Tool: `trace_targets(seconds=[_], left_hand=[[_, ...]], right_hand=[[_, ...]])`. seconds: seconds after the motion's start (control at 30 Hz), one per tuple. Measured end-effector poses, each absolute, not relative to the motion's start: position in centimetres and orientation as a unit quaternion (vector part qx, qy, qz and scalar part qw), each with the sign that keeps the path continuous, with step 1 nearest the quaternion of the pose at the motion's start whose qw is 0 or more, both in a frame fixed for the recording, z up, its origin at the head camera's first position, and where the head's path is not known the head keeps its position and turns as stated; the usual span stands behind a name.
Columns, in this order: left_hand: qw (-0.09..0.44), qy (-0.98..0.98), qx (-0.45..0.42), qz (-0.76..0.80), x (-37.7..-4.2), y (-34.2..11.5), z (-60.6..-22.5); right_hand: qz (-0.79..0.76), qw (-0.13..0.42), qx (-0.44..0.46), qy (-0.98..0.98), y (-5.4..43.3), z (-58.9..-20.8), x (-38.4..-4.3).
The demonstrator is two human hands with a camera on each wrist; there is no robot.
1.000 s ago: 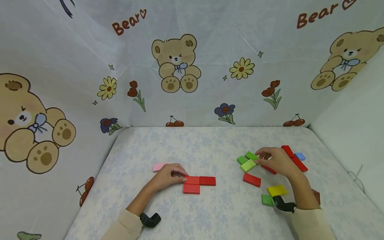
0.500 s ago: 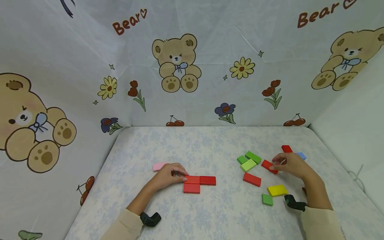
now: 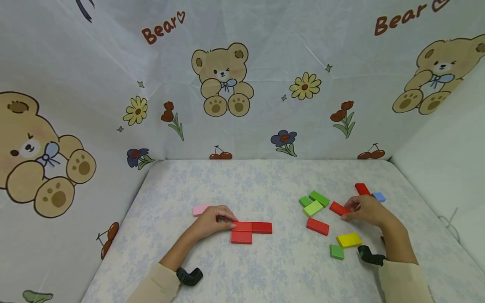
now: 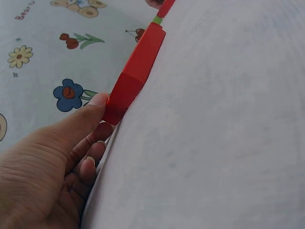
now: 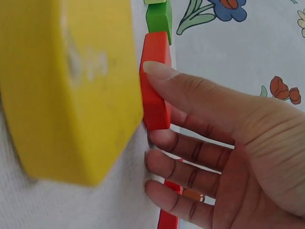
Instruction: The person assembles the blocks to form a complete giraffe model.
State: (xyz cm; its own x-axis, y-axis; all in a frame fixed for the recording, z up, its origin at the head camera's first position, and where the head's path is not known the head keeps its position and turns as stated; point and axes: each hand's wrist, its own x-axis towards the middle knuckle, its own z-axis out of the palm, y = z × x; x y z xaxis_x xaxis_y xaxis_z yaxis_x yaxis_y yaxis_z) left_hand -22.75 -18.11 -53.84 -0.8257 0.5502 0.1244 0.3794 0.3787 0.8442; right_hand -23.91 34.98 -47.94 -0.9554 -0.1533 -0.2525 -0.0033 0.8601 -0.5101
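Note:
Three red blocks lie together left of centre in the head view: two end to end and one (image 3: 241, 238) along the near side. My left hand (image 3: 214, 223) holds the left end of the far-row red block (image 3: 243, 227) between thumb and fingers. In the left wrist view the thumb (image 4: 86, 114) presses against a red block's end (image 4: 125, 95). On the right, my right hand (image 3: 366, 210) pinches another red block (image 3: 339, 208), with the thumb (image 5: 162, 71) across its face in the right wrist view. That block lies low over the table.
Green blocks (image 3: 319, 198) cluster left of the right hand. A red block (image 3: 317, 226), a yellow block (image 3: 349, 240) and a green block (image 3: 336, 251) lie nearer. Behind the right hand are a red (image 3: 362, 189) and a blue block (image 3: 379, 197). A pink block (image 3: 201, 210) lies behind the left hand.
My right hand has moved right from beside the green blocks to the red block and now pinches it. The left hand has stayed in place.

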Motion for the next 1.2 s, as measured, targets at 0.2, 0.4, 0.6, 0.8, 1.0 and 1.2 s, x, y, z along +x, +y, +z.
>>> trace_targets(seconds=[0.2, 0.4, 0.6, 0.8, 1.0, 1.2], left_hand=[[0.087, 0.825, 0.281, 0.482, -22.7, -18.2, -53.9], [0.085, 0.82, 0.279, 0.492, -22.7, -18.2, -53.8], [0.083, 0.821, 0.28, 0.491, -22.6, -18.2, -53.9], [0.085, 0.82, 0.277, 0.493, -22.5, -18.2, -53.9], [0.086, 0.82, 0.28, 0.492, -22.6, -18.2, -53.9], [0.088, 0.819, 0.278, 0.495, -22.6, -18.1, -53.8]], right_hand=[[-0.264, 0.114, -0.07, 0.955, 35.4, -48.2, -23.9], [-0.297, 0.068, -0.081, 0.949, 35.5, -48.2, -23.9], [-0.309, 0.019, -0.106, 0.945, 34.4, -47.1, -24.0], [-0.313, 0.004, -0.131, 0.941, 32.0, -46.3, -23.9], [-0.313, -0.007, -0.17, 0.935, 29.0, -45.5, -23.6], [-0.315, -0.011, -0.214, 0.925, 26.1, -44.8, -23.0]])
